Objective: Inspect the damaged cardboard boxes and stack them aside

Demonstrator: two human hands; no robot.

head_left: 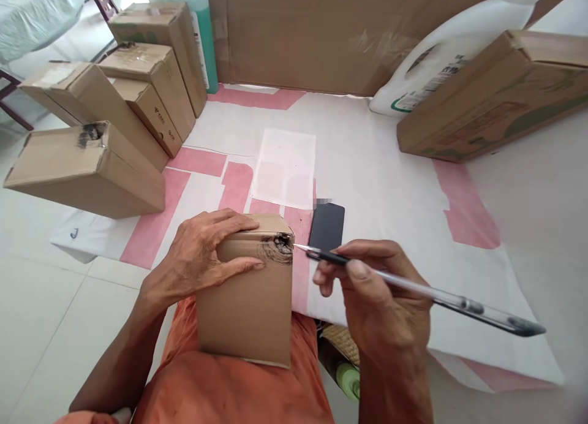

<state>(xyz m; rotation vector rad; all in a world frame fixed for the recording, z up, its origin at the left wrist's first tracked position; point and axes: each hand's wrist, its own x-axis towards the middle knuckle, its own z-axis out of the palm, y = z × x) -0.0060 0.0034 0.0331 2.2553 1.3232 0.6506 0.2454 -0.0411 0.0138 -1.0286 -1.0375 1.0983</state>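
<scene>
A small cardboard box (250,301) stands on my lap, on orange cloth. My left hand (202,255) grips its top left edge, thumb across the front face. A black scribbled patch (278,249) covers the box's upper right corner. My right hand (381,301) holds a clear ballpoint pen (413,289), its tip just at the scribbled corner. A black phone (327,226) lies flat right behind the pen tip.
Several cardboard boxes (92,166) are stacked at the left on a white and pink sheet (376,179). A larger box (496,93) and a white jug (441,56) lie at the right. A green bottle (202,26) and a cardboard wall (331,32) stand behind.
</scene>
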